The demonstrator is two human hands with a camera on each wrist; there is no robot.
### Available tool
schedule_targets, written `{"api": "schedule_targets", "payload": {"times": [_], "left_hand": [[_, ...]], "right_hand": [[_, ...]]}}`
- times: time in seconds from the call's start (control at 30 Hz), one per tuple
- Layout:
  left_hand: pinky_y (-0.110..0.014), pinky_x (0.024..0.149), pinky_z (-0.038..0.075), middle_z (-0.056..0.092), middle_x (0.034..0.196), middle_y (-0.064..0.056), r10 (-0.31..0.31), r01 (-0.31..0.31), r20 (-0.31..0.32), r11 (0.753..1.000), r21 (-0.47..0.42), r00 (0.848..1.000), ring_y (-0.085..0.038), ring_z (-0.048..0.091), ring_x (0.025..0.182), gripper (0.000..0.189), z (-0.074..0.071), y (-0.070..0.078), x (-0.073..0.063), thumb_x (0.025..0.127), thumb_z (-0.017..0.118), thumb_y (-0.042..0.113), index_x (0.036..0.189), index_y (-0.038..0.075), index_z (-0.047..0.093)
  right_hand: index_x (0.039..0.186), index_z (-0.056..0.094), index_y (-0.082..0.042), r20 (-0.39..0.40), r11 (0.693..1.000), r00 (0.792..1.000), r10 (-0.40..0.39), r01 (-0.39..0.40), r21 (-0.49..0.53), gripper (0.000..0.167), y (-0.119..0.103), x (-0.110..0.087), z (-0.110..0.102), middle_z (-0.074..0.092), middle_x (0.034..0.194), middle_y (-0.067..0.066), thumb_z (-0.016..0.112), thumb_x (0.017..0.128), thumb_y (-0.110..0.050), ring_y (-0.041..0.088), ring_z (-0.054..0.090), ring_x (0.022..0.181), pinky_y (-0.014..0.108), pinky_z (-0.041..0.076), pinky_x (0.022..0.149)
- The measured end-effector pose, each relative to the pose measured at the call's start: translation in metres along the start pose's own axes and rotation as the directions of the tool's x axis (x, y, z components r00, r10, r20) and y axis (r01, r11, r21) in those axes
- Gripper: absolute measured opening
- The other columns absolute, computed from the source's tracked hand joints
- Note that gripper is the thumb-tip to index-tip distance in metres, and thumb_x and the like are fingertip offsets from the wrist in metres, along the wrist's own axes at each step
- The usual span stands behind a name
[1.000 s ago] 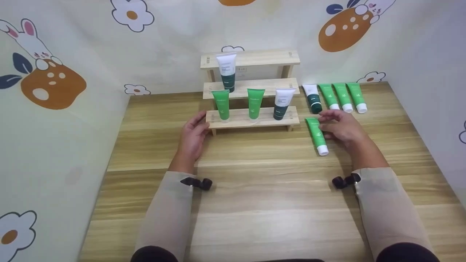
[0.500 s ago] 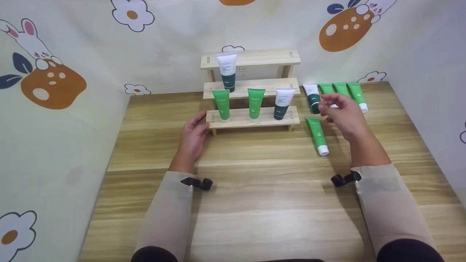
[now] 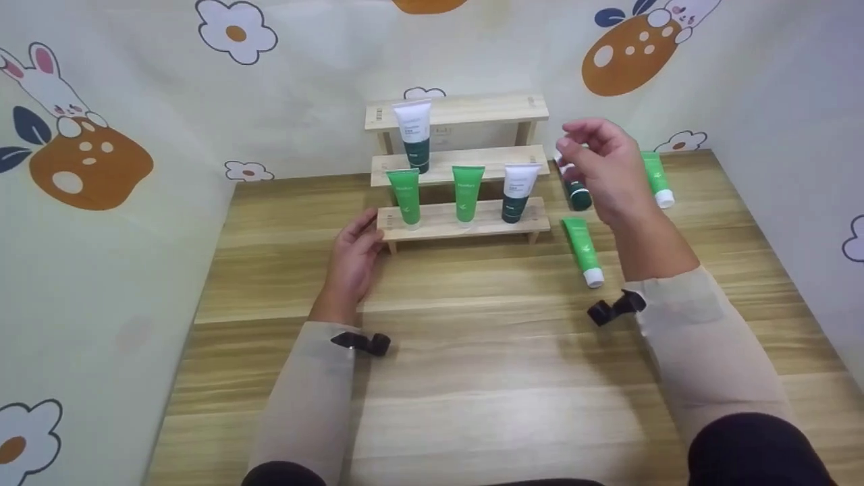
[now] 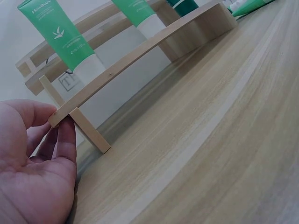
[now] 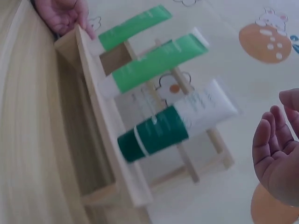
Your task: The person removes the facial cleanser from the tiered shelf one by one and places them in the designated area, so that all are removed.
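Observation:
My left hand [image 3: 352,260] grips the left end of the lowest step of a three-tier wooden display stand [image 3: 435,233]. In the left wrist view its thumb lies along the top edge and its fingers reach underneath. Nothing is held by my right hand [image 3: 604,165], which is raised right of the stand with loosely bent fingers. Two green tubes [image 3: 467,192] and a white-and-dark-green tube [image 3: 518,192] stand on the lowest step. Another white-and-dark-green tube [image 3: 414,135] stands on the middle step, at its left.
A green tube [image 3: 582,251] lies on the wooden table [image 3: 432,378] right of the stand. Behind it lie a white-and-dark-green tube [image 3: 578,196] and a green tube [image 3: 658,181], partly hidden by the right arm. Patterned cloth walls [image 3: 317,128] enclose the table.
My right hand has lifted from beside the lying green tube, moving up and back over the rear row. The left hand keeps its grip on the stand. The head view has shifted slightly.

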State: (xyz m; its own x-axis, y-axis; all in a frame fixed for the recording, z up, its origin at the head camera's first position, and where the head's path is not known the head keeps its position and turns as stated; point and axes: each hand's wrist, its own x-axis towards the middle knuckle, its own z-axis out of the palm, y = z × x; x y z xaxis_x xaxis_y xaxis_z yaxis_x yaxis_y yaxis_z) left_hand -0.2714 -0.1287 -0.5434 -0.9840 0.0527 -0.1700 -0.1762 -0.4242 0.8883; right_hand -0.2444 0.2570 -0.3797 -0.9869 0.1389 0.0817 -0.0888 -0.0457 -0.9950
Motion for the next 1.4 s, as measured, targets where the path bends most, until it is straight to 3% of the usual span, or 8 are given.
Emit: {"api": "schedule_targets", "payload": {"times": [0.2,0.43,0.87,1.17,1.4], "left_hand": [[-0.025,0.107,0.056,0.046,0.168,-0.014,0.005,-0.005,-0.005,1.000,0.022,1.000,-0.024,0.055,0.144,0.057,-0.001,0.000,0.001,0.102,0.056,-0.008,0.157,0.000,0.048],[-0.027,0.108,0.056,0.045,0.169,-0.013,-0.003,0.003,-0.008,1.000,0.026,1.000,-0.027,0.054,0.147,0.058,-0.002,0.000,-0.001,0.102,0.057,-0.007,0.159,0.000,0.046],[-0.025,0.107,0.055,0.045,0.168,-0.013,-0.004,0.004,-0.001,0.999,0.040,1.000,-0.025,0.052,0.147,0.057,0.000,0.000,0.001,0.103,0.055,-0.007,0.159,0.000,0.046],[-0.026,0.108,0.055,0.047,0.166,-0.013,-0.006,0.006,-0.007,0.999,0.036,1.000,-0.021,0.056,0.142,0.055,0.001,0.003,-0.001,0.103,0.056,-0.007,0.156,0.000,0.048],[-0.026,0.108,0.055,0.047,0.167,-0.012,-0.006,0.006,0.000,0.999,0.039,1.000,-0.024,0.054,0.146,0.056,-0.001,0.001,-0.001,0.102,0.057,-0.006,0.157,0.001,0.048]], "right_hand": [[0.121,0.073,-0.010,0.065,0.998,0.996,-0.055,0.054,0.011,0.029,-0.017,0.010,0.030,0.066,0.104,0.007,0.081,0.096,-0.020,0.024,0.065,0.089,0.024,0.059,0.068],[0.121,0.073,-0.012,0.135,1.000,0.991,-0.019,0.019,-0.001,0.026,-0.024,0.028,0.064,0.066,0.103,0.007,0.080,0.097,-0.017,0.025,0.067,0.091,0.027,0.059,0.072],[0.131,0.071,-0.017,0.210,0.985,0.974,0.082,-0.047,-0.168,0.032,-0.028,0.056,0.119,0.070,0.127,0.003,0.077,0.099,-0.014,0.025,0.070,0.118,0.036,0.063,0.099],[0.131,0.071,-0.020,0.213,0.953,0.966,0.146,-0.080,-0.292,0.030,-0.040,0.070,0.140,0.069,0.133,0.001,0.072,0.102,-0.014,0.018,0.066,0.123,0.033,0.060,0.103],[0.131,0.071,-0.021,0.274,0.924,0.946,0.176,-0.063,-0.378,0.029,-0.035,0.078,0.151,0.067,0.136,0.000,0.072,0.102,-0.016,0.019,0.066,0.123,0.032,0.059,0.104]]}}
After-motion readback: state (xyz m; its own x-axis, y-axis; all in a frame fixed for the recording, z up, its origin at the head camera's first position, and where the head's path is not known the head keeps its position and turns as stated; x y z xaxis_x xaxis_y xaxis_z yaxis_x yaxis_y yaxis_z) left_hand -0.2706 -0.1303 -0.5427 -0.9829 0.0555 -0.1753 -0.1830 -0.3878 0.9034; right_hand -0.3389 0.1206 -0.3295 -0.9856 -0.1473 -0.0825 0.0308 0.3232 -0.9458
